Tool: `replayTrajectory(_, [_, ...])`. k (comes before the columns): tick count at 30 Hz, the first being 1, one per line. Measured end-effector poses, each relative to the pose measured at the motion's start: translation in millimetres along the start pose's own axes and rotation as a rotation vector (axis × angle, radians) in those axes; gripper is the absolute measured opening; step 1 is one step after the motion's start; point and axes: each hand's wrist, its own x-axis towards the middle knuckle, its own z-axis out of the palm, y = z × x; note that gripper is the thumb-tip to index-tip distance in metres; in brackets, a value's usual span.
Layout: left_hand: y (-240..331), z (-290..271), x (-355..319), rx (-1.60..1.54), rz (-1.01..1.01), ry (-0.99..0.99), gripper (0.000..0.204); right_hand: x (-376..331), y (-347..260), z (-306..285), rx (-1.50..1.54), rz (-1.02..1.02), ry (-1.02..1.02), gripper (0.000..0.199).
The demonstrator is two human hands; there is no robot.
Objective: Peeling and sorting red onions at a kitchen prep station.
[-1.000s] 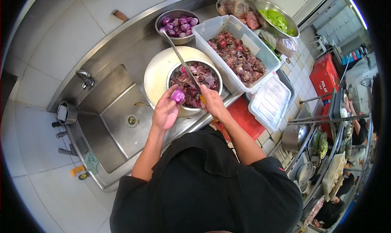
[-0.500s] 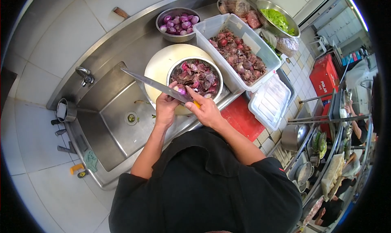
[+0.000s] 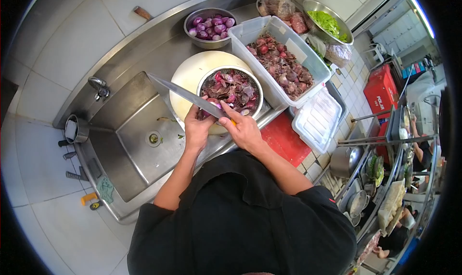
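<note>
My right hand (image 3: 244, 132) grips a large kitchen knife (image 3: 185, 94), its yellow handle mostly covered and its long blade pointing to the far left. A red onion (image 3: 205, 113) sits in the closed fingers of my left hand (image 3: 198, 131), partly hidden beneath the blade. Both hands are over the near-left rim of a metal colander (image 3: 261, 98) holding red onion skins (image 3: 231, 88). Under the colander lies a round, cream-coloured board (image 3: 185, 78). Behind it stands a metal bowl (image 3: 206, 45) of peeled red onions (image 3: 211, 27).
A clear plastic bin (image 3: 240, 34) of unpeeled onions and loose skins stands right of the colander. At left are the steel sink (image 3: 130, 152) and its tap (image 3: 99, 87). A bowl of lettuce (image 3: 328, 24) stands far right. Pots and trays fill a rack (image 3: 368, 141) at right; people are beyond it.
The onion has turned slightly in my left fingers, showing less of its bright purple side. The knife blade has shifted a little to the right, and both hands stay over the colander.
</note>
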Motion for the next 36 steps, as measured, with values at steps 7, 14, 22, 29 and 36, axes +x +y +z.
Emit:
replayTrajectory(7, [-1.8,-9.7,2.3,-0.304,-0.2,-0.045,0.052,2.1,1.5,-6.8,0.051,0.095,-0.069,0.053])
replayTrajectory(14, [-7.3,-20.5,2.6,-0.408,-0.145,-0.138,0.054,19.4,42.6,-8.2,0.322,0.217,-0.037,0.055])
replayTrajectory(22, [-2.2,-10.2,6.4,-0.091,-0.143,0.042,0.049,3.7,4.3,-2.5,-0.024,-0.036,-0.103,0.058])
replayTrajectory(29, [-4.2,-14.6,1.4,-0.062,-0.147,-0.007,0.051,3.4,0.7,-6.6,0.084,0.05,-0.128,0.048])
replayTrajectory(36, [10.8,-5.9,-4.1,-0.074,-0.084,-0.172,0.055,18.3,40.7,2.6,0.468,0.12,0.044,0.051])
